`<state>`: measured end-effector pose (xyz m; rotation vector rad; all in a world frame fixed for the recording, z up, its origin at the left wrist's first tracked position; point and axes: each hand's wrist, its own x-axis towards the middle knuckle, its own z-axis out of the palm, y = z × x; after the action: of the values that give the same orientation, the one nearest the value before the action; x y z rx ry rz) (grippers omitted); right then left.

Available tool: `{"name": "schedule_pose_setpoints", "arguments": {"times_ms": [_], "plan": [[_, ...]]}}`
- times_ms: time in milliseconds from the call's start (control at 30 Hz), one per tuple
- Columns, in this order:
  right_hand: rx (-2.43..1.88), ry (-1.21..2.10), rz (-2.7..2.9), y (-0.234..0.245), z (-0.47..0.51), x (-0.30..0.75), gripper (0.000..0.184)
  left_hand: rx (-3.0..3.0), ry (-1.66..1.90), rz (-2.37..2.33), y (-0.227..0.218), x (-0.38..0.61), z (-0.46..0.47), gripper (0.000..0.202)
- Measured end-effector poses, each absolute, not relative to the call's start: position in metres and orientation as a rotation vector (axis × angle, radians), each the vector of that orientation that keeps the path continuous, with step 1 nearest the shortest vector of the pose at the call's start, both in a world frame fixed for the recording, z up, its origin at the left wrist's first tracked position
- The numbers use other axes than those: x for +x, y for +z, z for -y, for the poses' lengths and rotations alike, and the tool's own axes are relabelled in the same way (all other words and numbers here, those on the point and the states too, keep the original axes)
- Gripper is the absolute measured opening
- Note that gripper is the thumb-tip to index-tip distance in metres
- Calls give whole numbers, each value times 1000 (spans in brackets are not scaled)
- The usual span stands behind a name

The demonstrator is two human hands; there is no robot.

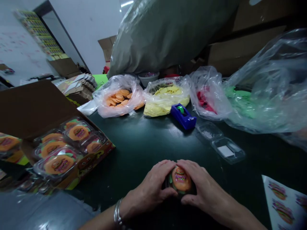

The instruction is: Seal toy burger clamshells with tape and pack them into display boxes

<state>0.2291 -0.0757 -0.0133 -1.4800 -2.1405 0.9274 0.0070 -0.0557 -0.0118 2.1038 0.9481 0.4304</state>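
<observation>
Round glossy burger toy (181, 180) between fingers (165, 166)

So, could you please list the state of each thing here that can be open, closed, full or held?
left hand: closed around burger pack, touching it
right hand: closed around burger pack from the other side
burger pack: held between both hands on the table
display box: open, partly filled with packs
clamshell tray: open, no toy inside
plastic bags: open
</observation>
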Motion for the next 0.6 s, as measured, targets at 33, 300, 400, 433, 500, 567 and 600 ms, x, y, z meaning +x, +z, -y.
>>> {"name": "schedule_pose_setpoints", "arguments": {"times_ms": [33,300,400,433,500,567,600], "plan": [[-1485,911,2140,-15,75,227,80,2106,421,-948,-11,6,56,73],[-1486,837,2131,-18,80,223,73,2181,277,-1027,15,12,50,71],[-1491,806,2106,-18,80,219,69,2233,245,-1030,19,16,50,65],[-1488,792,2086,-18,79,218,67,2243,230,-1037,18,18,49,65],[-1488,791,2045,-17,79,215,63,2250,213,-1056,16,19,48,66],[-1493,816,2021,-16,79,213,61,2238,217,-1078,16,17,48,69],[-1490,828,2020,-15,80,212,61,2225,227,-1086,16,15,48,70]]}}
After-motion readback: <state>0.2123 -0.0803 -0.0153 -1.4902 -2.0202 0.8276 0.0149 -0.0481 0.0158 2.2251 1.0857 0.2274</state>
